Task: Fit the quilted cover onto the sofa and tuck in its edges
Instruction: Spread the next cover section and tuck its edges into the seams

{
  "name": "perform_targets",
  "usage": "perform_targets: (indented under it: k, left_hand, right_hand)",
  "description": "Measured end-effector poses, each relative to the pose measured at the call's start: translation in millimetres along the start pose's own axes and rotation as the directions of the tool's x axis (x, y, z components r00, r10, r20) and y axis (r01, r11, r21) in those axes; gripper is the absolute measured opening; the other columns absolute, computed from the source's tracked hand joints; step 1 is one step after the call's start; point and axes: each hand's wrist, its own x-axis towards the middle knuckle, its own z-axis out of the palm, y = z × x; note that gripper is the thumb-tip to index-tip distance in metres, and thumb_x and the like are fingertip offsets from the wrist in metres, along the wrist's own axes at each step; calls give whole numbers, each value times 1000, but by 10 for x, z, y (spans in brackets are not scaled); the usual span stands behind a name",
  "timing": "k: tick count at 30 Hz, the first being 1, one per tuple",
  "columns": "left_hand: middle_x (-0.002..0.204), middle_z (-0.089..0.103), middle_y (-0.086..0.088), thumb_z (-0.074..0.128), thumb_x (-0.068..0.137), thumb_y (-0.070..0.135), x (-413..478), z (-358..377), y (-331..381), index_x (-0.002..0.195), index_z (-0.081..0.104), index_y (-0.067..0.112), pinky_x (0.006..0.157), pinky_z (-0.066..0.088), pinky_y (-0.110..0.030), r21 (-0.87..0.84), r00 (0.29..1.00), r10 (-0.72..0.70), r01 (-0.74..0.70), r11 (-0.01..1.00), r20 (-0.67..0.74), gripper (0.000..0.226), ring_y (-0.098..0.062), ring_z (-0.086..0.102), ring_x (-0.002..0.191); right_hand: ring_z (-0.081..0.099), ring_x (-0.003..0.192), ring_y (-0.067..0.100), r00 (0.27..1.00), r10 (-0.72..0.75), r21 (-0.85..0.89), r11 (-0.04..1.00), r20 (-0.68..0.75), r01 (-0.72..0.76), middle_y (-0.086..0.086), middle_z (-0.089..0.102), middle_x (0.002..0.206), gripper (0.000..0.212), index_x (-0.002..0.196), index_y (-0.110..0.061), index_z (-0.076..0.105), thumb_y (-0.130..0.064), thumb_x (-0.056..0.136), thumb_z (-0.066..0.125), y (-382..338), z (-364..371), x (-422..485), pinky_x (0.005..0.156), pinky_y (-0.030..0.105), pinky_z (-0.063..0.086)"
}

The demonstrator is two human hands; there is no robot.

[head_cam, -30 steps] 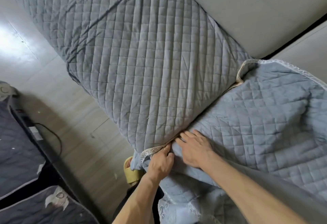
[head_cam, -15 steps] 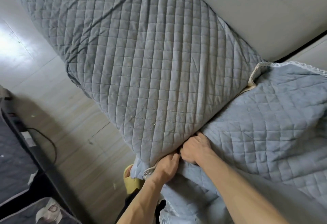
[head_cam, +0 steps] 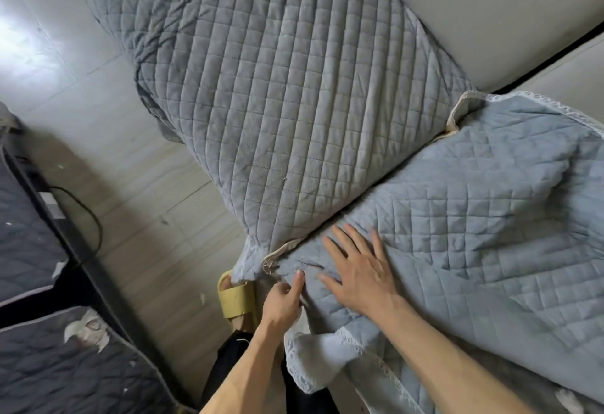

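Here, the pale grey upholstered sofa fills the right side of my view, with its back cushions bare. The blue-grey quilted cover lies spread over the seat, wrinkled on the right. Its white lace trim runs along the far edge, just short of the back cushions. Its left edge meets the bulky armrest, which is wrapped in grey quilted cloth, and a cream strip of hem shows along that seam. At the front, the cover's corner hangs down loose, with its pale underside turned out.

Beside the sofa is the pale wood-look floor. My right hand lies flat on the cover near the seam, with the fingers straight and spread, pressing the cloth down and holding nothing. My left hand is at the front corner. Its thumb is laid against the cover's edge and its fingers are curled, and I cannot tell whether they have cloth in them. Just left of it is my yellow rubber slipper.
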Motion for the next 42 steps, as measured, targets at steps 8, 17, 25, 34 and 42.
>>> perform_targets:
  k: [8, 17, 25, 34, 42]
  left_hand:
    - [59, 68, 3, 50, 100, 33, -83, -226, -34, 64, 52, 15, 60, 45, -19, 208, 972, 234, -230, 951, 7, 40, -7, 64, 59]
    - [93, 71, 0, 44, 95, 49, 70, -841, -699, 79, 58, 24, 76, 51, -34, 597, 998, 52, -59, 800, 28, 32, -27, 65, 95]
    - [100, 55, -2, 45, 91, 35, 149, -517, -473, 95, 57, 18, 79, 51, -41, 498, 956, 223, -103, 861, -188, 22, -27, 57, 93]
    - [162, 17, -8, 29, 107, 25, 431, -336, -430, 153, 22, 5, 122, 9, -33, 115, 929, 237, -279, 954, 285, 51, -23, 13, 150]
    - [158, 30, 3, 31, 103, 42, 860, -270, -600, 155, 18, 30, 112, 26, -31, 113, 959, -21, -12, 994, 284, 55, -28, 34, 142]
  right_hand:
    - [20, 148, 18, 999, -27, 2, 1000, -26, 28, -4, 37, 154, 60, 140, -27, 47, -27, 80, 49, -255, -57, -19, 118, 53, 9]
    - [27, 142, 13, 929, -169, -59, 978, 330, 199, -8, 39, 151, 65, 147, -25, 36, -45, 85, 35, -740, -79, 362, 115, 51, 10]
    - [35, 135, 15, 930, -128, -149, 971, 345, 189, -9, 49, 140, 48, 141, -27, 43, -39, 98, 25, -819, 41, 465, 115, 55, 7]
    - [43, 132, 22, 836, 19, -264, 952, 549, 152, -1, 52, 142, 49, 137, -25, 50, -42, 99, 23, -990, 35, 769, 110, 49, 17]
    - [49, 130, 23, 825, 102, -261, 964, 555, 57, 3, 56, 140, 54, 131, -20, 60, -42, 99, 22, -993, 146, 1066, 105, 39, 32]
